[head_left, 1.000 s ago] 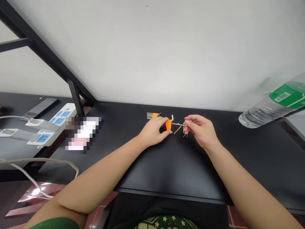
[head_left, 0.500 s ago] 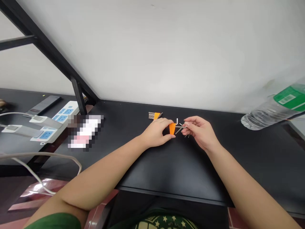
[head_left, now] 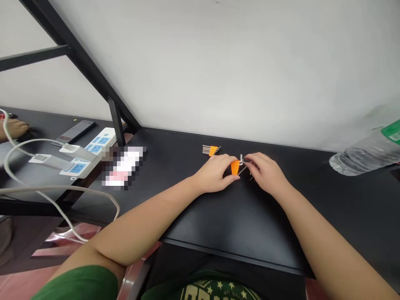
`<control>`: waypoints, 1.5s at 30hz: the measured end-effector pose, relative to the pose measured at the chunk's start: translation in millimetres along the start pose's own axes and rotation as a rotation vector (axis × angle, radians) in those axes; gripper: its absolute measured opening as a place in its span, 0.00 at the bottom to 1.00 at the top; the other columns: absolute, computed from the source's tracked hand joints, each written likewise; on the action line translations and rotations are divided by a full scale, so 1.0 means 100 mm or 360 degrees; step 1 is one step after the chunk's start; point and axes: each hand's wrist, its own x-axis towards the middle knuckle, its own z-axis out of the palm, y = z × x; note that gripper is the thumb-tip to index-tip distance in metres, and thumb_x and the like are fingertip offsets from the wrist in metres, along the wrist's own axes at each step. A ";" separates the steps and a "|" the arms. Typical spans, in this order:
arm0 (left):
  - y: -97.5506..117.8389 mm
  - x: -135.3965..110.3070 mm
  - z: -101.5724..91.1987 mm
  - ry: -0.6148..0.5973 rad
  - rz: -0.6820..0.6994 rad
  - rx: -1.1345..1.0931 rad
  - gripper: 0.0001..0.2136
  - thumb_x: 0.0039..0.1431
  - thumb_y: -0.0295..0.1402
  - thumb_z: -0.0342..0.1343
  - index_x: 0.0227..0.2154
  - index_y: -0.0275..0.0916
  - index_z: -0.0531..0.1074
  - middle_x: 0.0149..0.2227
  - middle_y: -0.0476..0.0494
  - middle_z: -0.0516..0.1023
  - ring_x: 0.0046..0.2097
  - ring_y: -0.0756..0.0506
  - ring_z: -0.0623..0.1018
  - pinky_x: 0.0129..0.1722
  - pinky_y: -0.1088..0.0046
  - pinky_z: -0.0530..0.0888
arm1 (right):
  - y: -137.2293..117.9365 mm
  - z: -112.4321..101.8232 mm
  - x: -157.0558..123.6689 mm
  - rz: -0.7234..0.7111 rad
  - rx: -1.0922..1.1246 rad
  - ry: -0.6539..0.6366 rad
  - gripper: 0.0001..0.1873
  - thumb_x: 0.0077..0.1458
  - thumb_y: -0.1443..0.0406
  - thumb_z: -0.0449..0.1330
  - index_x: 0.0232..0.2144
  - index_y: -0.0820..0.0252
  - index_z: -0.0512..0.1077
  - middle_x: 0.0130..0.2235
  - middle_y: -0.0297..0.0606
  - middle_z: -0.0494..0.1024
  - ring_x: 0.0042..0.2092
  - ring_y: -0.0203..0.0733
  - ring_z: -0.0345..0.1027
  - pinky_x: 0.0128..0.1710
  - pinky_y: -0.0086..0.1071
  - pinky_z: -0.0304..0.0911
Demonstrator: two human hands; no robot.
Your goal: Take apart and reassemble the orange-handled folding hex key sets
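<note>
My left hand (head_left: 215,173) pinches a small orange holder (head_left: 235,167) on the black table (head_left: 225,216), thumb below and fingers above. My right hand (head_left: 265,175) is closed on a thin metal hex key (head_left: 241,160) whose end meets the orange holder; its short bent end stands up just above the holder. A few loose metal keys lie under my right fingers, mostly hidden. Behind my left hand lies a second orange holder (head_left: 211,150) with several keys sticking out to the left.
A clear plastic bottle with a green label (head_left: 365,151) lies at the far right. White power strips with blue sockets (head_left: 84,156) and grey cables (head_left: 62,196) sit on the left table. A black frame post (head_left: 117,121) stands between the tables. Another person's hand (head_left: 12,128) shows at the far left.
My right hand has moved left and closed in on the orange holder, pushing the hex key toward it. The camera has shifted slightly, so everything sits further right.
</note>
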 end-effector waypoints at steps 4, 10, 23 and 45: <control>-0.14 0.01 0.03 0.0214 -0.0185 -0.0111 0.21 0.62 0.41 0.62 0.55 0.40 0.67 0.49 0.38 0.78 0.49 0.39 0.78 0.52 0.57 0.76 | 0.03 0.00 -0.02 -0.0328 -0.0908 -0.0194 0.16 0.67 0.68 0.53 0.50 0.56 0.79 0.59 0.47 0.77 0.58 0.58 0.66 0.49 0.50 0.61; -0.16 0.00 0.01 0.0435 -0.0205 -0.0230 0.22 0.62 0.40 0.63 0.55 0.39 0.68 0.49 0.40 0.78 0.49 0.42 0.79 0.52 0.60 0.77 | -0.16 0.04 -0.01 -0.0423 -0.1251 -0.0267 0.14 0.66 0.71 0.54 0.40 0.58 0.80 0.52 0.48 0.79 0.55 0.57 0.64 0.49 0.49 0.56; -0.19 -0.02 0.02 0.0423 -0.0135 -0.0012 0.23 0.60 0.41 0.65 0.55 0.40 0.68 0.49 0.40 0.79 0.46 0.41 0.80 0.51 0.58 0.75 | -0.04 -0.23 0.23 0.0071 -0.0007 -0.0409 0.03 0.53 0.69 0.61 0.30 0.57 0.69 0.33 0.33 0.76 0.34 0.39 0.68 0.37 0.33 0.63; -0.10 -0.02 0.03 0.0314 -0.0018 0.0055 0.22 0.62 0.44 0.63 0.54 0.39 0.68 0.46 0.39 0.80 0.47 0.39 0.79 0.54 0.55 0.74 | -0.12 -0.14 0.03 -0.0197 0.0836 0.0153 0.08 0.66 0.64 0.61 0.42 0.54 0.81 0.35 0.35 0.82 0.37 0.40 0.77 0.41 0.35 0.72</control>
